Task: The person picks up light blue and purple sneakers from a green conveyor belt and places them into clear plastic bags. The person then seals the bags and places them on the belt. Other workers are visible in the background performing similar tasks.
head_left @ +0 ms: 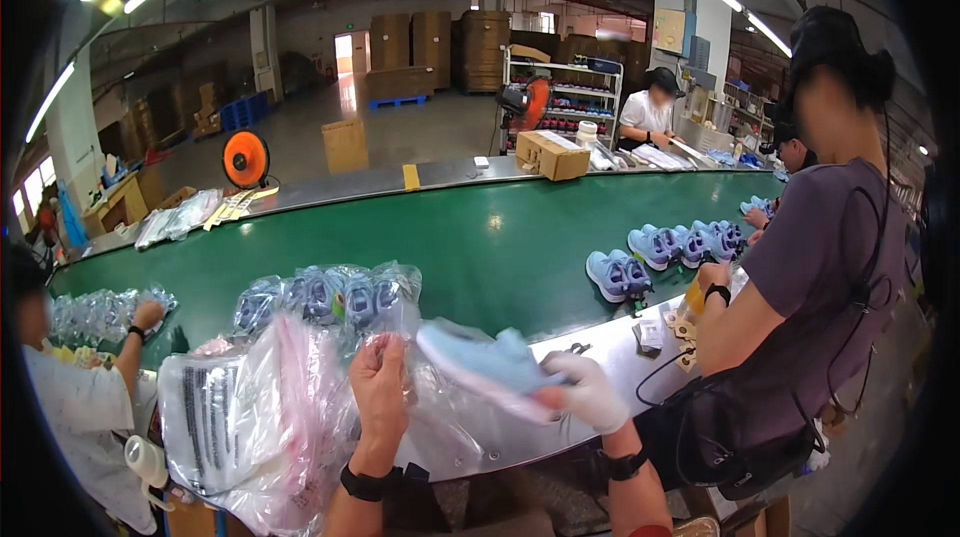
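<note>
My right hand (588,393), in a whitish glove with bare fingertips, grips a light blue sneaker (480,357) by one end. The shoe is tilted, its pale sole facing down, and motion blurs it slightly. Just left of it, my left hand (378,385) is raised with its fingers pinched together on a clear plastic bag (440,402). That bag hangs between my hands, beneath the sneaker. Beside my left wrist lies a stack of flat clear and pinkish plastic bags (250,407). Beyond it stand several bagged blue sneakers (330,297).
A green conveyor belt (480,227) runs across behind the metal worktop (500,442). Unbagged sneakers (640,262) stand on it at right. One co-worker (830,247) stands close on my right, another (80,397) on my left. A cardboard box (553,155) sits on the far edge.
</note>
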Motion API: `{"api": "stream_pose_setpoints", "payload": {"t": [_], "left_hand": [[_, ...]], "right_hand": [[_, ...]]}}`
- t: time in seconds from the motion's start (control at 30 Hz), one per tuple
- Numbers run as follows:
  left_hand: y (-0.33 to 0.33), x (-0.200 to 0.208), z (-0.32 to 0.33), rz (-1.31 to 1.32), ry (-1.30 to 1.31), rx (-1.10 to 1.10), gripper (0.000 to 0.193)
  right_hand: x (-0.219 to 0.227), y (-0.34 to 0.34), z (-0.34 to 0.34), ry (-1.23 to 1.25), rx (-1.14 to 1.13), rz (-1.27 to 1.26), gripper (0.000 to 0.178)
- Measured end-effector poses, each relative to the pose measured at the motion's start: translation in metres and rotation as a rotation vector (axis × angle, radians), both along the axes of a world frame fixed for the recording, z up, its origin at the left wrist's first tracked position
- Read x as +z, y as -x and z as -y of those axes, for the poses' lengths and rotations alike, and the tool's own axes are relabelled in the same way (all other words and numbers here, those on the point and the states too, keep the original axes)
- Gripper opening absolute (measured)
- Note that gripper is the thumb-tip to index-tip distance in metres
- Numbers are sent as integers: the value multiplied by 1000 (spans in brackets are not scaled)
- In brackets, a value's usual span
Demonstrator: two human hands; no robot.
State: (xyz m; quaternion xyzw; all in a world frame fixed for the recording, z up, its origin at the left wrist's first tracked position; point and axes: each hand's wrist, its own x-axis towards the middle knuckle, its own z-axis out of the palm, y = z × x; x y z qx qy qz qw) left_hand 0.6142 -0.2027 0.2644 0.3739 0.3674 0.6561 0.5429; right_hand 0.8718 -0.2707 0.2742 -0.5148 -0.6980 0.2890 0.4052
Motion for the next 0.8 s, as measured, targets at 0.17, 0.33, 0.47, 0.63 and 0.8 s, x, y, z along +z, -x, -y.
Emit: {"api": "stream_pose_setpoints", "payload": {"t": [0.17,0.33,0.47,0.63,0.8], "left_hand": [[-57,-12,16,-607,-487,-82,12],[-89,16,-15,-775,-366,-395,14],[-91,6,24,-888,-573,-710,12],[-56,-24,41,-768,-451,-450,11],[-79,3,20,-1083,-753,-529,7]], "right_hand": [[-28,65,-5,-295,-25,615,28],[-17,84,-3,-312,306,1027,24],[-102,55,-21,35,452,358,33],[-112,56,-29,17,245,80,27],[-113,96,-39,-282,132,329,25]]}}
